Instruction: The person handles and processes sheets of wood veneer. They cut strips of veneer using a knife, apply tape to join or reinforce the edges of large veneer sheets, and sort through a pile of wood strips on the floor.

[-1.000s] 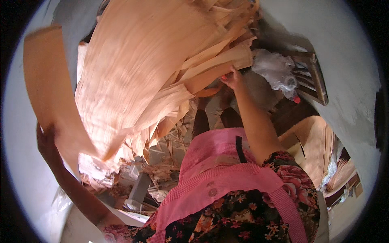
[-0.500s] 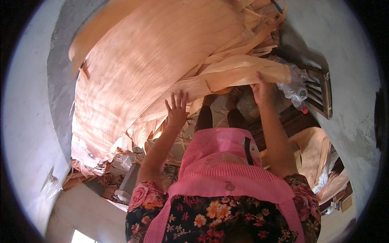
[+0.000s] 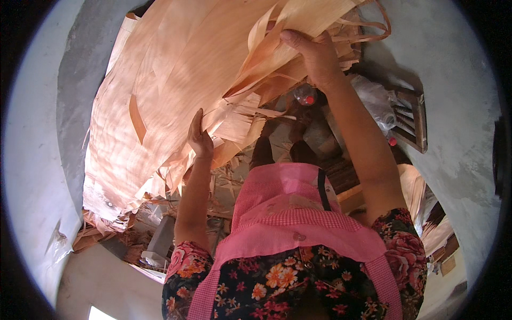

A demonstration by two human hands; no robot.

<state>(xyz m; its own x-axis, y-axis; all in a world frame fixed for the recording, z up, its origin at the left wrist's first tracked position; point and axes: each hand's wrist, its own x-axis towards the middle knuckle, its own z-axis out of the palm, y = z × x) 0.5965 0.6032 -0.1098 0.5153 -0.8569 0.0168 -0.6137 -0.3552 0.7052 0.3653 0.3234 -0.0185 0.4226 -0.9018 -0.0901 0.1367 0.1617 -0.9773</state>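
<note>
A big stack of thin, pale orange wood veneer sheets (image 3: 176,90) fills the upper left of the head view, with torn strips hanging off its near edge. My left hand (image 3: 200,137) grips the frayed lower edge of a sheet. My right hand (image 3: 314,53) is raised higher and holds a bundle of curled veneer strips (image 3: 320,21) at the top of the pile. I wear a pink apron over a dark flowered top.
A clear plastic bottle with a red cap (image 3: 305,96) lies under the sheets. A clear plastic bag (image 3: 376,98) and a wooden slatted frame (image 3: 410,120) sit to the right on the grey concrete floor (image 3: 453,96). Veneer scraps (image 3: 122,234) litter the ground at lower left. More veneer stacks (image 3: 421,202) stand at right.
My left hand dropped from open in the air onto the sheet edge. My right hand rose up to the strips at the pile's top. The large sheet has settled onto the stack.
</note>
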